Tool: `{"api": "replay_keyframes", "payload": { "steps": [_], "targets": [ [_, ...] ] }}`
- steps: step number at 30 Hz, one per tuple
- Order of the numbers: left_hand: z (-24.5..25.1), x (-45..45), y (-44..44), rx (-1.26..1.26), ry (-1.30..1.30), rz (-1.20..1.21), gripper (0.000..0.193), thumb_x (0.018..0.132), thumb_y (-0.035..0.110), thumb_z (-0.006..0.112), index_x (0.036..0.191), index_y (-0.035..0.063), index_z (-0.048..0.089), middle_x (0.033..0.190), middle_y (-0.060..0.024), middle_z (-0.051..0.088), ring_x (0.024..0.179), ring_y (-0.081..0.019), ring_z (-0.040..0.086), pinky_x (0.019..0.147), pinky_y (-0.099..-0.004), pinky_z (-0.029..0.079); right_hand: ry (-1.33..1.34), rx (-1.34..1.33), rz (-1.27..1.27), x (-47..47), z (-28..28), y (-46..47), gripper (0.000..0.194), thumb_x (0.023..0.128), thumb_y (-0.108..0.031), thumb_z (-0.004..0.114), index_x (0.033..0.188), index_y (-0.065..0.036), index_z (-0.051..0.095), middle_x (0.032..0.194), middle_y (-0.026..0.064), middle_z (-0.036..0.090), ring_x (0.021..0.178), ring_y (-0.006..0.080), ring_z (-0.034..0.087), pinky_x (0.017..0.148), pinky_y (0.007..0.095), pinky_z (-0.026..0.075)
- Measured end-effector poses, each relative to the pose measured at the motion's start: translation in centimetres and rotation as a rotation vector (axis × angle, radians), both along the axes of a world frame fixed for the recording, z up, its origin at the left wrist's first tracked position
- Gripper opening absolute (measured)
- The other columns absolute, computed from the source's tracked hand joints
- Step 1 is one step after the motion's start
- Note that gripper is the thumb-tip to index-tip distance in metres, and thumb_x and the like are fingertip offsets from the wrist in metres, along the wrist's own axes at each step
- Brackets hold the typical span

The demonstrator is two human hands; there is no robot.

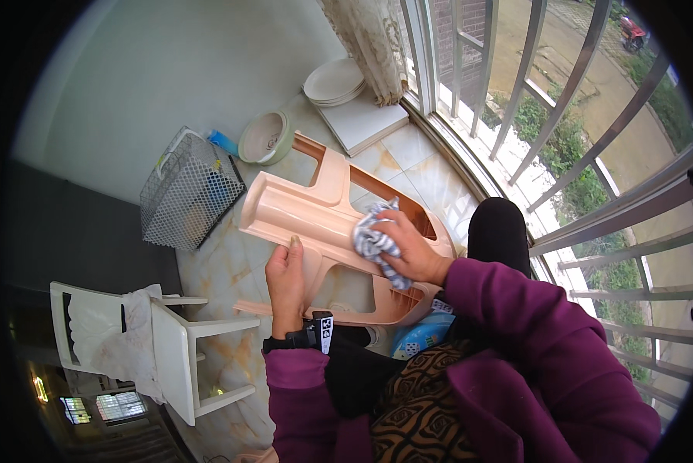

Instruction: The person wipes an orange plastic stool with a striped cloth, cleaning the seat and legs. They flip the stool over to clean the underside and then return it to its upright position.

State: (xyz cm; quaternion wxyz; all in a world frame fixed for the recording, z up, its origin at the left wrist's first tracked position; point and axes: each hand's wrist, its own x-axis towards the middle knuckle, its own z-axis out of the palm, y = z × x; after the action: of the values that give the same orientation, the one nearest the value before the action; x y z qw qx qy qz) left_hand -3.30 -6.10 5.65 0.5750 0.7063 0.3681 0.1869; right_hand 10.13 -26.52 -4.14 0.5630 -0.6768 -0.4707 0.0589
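Before me is a moulded pale pink plastic frame (300,208), perhaps a stool or chair part, with a curved central panel and several open cut-outs. My left hand (287,283) grips the near edge of the panel, thumb on top and fingers hidden underneath. A crumpled blue, grey and white striped cloth (375,234) is bunched in my right hand (413,246). That cloth presses against the panel towards its right end. Black straps circle both wrists.
Barred windows (531,133) run along the right. Ahead stand stacked white plates (335,81) on a flat white slab (361,118), a green-rimmed basin (264,138) and a wire-mesh basket (193,191). A white chair (170,347) with draped cloth is at left; a blue round item (421,335) sits beside my legs.
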Motion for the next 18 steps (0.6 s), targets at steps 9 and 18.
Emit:
{"api": "replay_keyframes", "payload": {
  "steps": [9, 18],
  "targets": [
    [-0.9, -1.6, -2.4, 0.204, -0.134, 0.072, 0.034, 0.099, 0.023, 0.063, 0.075, 0.0001, 0.057, 0.073, 0.0041, 0.053, 0.072, -0.0060, 0.041, 0.062, -0.0243, 0.039, 0.329, -0.339, -0.189, 0.5, -3.7, -3.9, 0.038, 0.086, -0.019, 0.064, 0.120, -0.004, 0.055, 0.113, 0.0245, 0.055, 0.110, 0.0427, 0.051, 0.095, 0.0474, 0.043],
    [-0.9, -2.9, 0.8, 0.133, -0.439, 0.199, 0.037, 0.100, 0.019, 0.061, 0.068, 0.0097, 0.046, 0.070, 0.0081, 0.044, 0.068, -0.0033, 0.035, 0.059, -0.0219, 0.033, 0.029, 0.241, -0.217, -1.7, 7.5, 9.0, 0.047, 0.078, -0.008, 0.070, 0.121, -0.001, 0.052, 0.119, 0.0243, 0.050, 0.112, 0.0425, 0.049, 0.099, 0.0433, 0.041]
  ]
}}
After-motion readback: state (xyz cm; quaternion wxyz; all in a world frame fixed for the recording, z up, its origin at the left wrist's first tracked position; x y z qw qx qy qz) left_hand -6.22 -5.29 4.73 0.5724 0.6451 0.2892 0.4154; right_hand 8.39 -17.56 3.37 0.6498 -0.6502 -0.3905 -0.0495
